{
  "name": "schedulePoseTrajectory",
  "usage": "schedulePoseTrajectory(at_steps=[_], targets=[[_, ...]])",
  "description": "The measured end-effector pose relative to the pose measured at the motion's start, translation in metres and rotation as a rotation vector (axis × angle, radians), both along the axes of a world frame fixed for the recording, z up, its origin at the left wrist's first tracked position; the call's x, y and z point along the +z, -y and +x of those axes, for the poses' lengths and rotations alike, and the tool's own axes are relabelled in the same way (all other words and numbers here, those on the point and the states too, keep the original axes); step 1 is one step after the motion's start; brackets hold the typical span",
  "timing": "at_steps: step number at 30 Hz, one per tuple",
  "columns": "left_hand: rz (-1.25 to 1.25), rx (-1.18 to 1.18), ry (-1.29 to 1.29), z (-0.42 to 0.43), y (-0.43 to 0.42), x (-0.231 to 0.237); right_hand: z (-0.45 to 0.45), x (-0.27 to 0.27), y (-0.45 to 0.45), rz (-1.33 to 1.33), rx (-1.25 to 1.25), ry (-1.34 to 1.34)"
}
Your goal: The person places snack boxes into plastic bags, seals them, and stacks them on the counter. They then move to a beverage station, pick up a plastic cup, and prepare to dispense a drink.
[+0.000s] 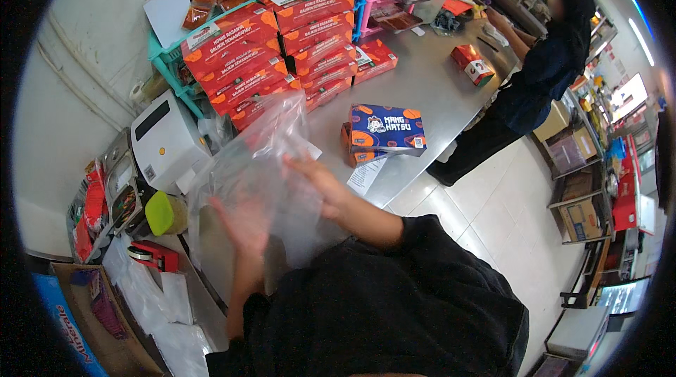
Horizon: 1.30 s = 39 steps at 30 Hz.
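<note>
A large clear plastic bag (253, 155) is spread between my hands above the near end of the steel table. My right hand (319, 181) grips its right side, fingers pointing up and left. My left hand (243, 223) is at the lower left of the bag, seen partly through the film. It is blurred, and whether its fingers pinch the plastic is unclear. Just beyond my right hand, a blue and orange printed carton (388, 126) lies on top of another similar carton (367, 157). A printed paper receipt (365, 176) sticks out from beneath them.
Stacked red cartons (237, 60) line the wall side. A white label printer (166, 139), a green-lidded tub (165, 213) and a red tape dispenser (156, 256) sit at left. Across the steel table (412, 78), a person in dark clothes (544, 76) stands near one red carton (472, 65).
</note>
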State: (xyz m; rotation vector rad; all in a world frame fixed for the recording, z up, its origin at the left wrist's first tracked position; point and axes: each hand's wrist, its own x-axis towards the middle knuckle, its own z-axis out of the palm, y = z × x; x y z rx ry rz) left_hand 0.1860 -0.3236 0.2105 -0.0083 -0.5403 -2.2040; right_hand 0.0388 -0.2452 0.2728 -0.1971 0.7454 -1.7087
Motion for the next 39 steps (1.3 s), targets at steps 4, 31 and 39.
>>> schedulePoseTrajectory(at_steps=[4, 31, 39], targets=[[0.153, -0.097, 0.097, -0.020, -0.027, -0.038, 0.026, -0.031, 0.015, 0.011, 0.110, -0.123], [0.655, -0.066, 0.727, 0.095, -0.040, -0.073, 0.011, -0.113, 0.024, 0.070, 0.096, -0.891], [0.289, 0.138, 0.881, 0.084, -0.034, -0.064, 0.018, -0.153, 0.029, 0.036, 0.100, -0.778]])
